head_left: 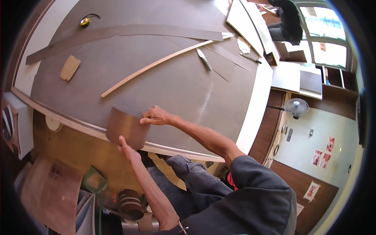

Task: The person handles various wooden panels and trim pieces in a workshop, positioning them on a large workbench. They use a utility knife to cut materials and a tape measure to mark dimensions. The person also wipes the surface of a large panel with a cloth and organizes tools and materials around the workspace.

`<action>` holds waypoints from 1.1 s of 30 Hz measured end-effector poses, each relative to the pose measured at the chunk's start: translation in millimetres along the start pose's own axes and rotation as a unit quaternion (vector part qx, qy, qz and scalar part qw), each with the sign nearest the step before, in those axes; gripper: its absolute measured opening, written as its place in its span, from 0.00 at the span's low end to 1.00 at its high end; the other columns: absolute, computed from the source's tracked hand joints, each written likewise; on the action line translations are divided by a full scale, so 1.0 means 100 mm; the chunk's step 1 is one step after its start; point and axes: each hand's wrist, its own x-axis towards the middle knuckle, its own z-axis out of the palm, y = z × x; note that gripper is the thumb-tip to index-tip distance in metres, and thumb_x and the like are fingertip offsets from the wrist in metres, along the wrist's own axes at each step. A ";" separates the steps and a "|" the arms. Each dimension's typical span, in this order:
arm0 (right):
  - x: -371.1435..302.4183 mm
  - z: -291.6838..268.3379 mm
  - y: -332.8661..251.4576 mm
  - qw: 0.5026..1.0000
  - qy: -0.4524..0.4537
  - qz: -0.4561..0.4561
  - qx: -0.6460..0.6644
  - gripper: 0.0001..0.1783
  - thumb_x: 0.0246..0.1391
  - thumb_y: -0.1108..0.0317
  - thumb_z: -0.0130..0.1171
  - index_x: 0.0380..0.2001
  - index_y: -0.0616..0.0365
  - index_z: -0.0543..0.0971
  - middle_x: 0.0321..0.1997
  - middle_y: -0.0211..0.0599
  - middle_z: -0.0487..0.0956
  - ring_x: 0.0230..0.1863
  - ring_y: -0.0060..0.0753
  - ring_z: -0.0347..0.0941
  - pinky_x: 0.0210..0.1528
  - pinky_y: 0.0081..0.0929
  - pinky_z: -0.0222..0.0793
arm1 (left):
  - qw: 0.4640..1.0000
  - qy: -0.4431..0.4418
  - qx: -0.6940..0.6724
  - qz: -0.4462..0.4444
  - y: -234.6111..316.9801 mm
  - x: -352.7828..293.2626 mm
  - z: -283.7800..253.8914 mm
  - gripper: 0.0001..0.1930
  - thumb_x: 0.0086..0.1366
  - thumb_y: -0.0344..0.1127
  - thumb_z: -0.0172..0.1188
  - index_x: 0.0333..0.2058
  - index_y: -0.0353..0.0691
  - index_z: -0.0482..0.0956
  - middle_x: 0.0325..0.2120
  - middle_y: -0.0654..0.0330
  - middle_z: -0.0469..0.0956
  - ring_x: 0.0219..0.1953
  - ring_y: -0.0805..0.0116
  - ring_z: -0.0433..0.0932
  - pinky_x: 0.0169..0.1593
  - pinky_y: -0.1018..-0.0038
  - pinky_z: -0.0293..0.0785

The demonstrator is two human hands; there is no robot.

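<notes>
A small curved brown sheet, perhaps laminate, is held at the near edge of the worktable, partly past the edge. My right hand is closed on its right side, with the thumb on its face. From below, my left hand grips the sheet's lower edge, thumb on the near face and the other fingers mostly hidden. Beyond the sheet lies a long pale wooden strip, slanting across the brown tabletop. A grey-handled knife-like tool rests to the right of that strip.
On the table are a yellow tape measure, a long dark strip, a tan scrap and a thin black tool. Another person stands far right beside white panels. Below left sit a brown bucket-like container and a green dustpan.
</notes>
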 end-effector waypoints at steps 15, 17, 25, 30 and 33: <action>0.64 0.31 -0.14 0.998 0.024 -0.038 -0.046 0.17 0.61 0.59 0.43 0.44 0.50 0.79 0.42 0.45 0.79 0.41 0.48 0.75 0.42 0.39 0.70 | 0.977 -0.149 0.103 0.113 -0.21 0.00 -0.39 0.27 0.65 0.44 0.55 0.55 0.29 0.64 0.52 0.54 0.69 0.53 0.64 0.67 0.58 0.69 0.61; 0.74 0.29 -0.23 0.993 0.086 -0.034 0.069 0.17 0.60 0.56 0.44 0.41 0.50 0.79 0.40 0.48 0.79 0.41 0.54 0.74 0.44 0.45 0.69 | 0.963 -0.220 0.081 0.136 -0.41 -0.16 -0.35 0.23 0.65 0.37 0.55 0.53 0.27 0.65 0.51 0.53 0.69 0.52 0.64 0.68 0.56 0.70 0.63; 1.06 0.20 -0.55 0.991 0.064 0.092 0.072 0.25 0.59 0.48 0.44 0.32 0.59 0.80 0.34 0.56 0.78 0.36 0.60 0.74 0.41 0.48 0.69 | 0.977 -0.084 0.078 0.181 -0.66 -0.30 -0.08 0.23 0.67 0.40 0.53 0.52 0.25 0.65 0.47 0.50 0.72 0.47 0.64 0.70 0.52 0.71 0.66; 1.27 0.22 -0.61 0.984 0.089 0.130 0.078 0.27 0.58 0.46 0.47 0.36 0.62 0.77 0.34 0.56 0.78 0.38 0.57 0.74 0.42 0.44 0.69 | 0.979 -0.048 0.083 0.179 -0.44 -0.35 0.05 0.27 0.67 0.41 0.52 0.57 0.26 0.60 0.54 0.48 0.67 0.52 0.61 0.69 0.56 0.68 0.64; 1.12 0.08 -0.61 0.968 0.128 0.123 0.176 0.32 0.54 0.39 0.50 0.41 0.62 0.73 0.36 0.53 0.78 0.42 0.49 0.74 0.46 0.40 0.68 | 0.979 -0.047 0.089 0.175 -0.31 -0.27 0.05 0.28 0.67 0.42 0.52 0.58 0.27 0.59 0.56 0.50 0.65 0.53 0.60 0.68 0.57 0.67 0.63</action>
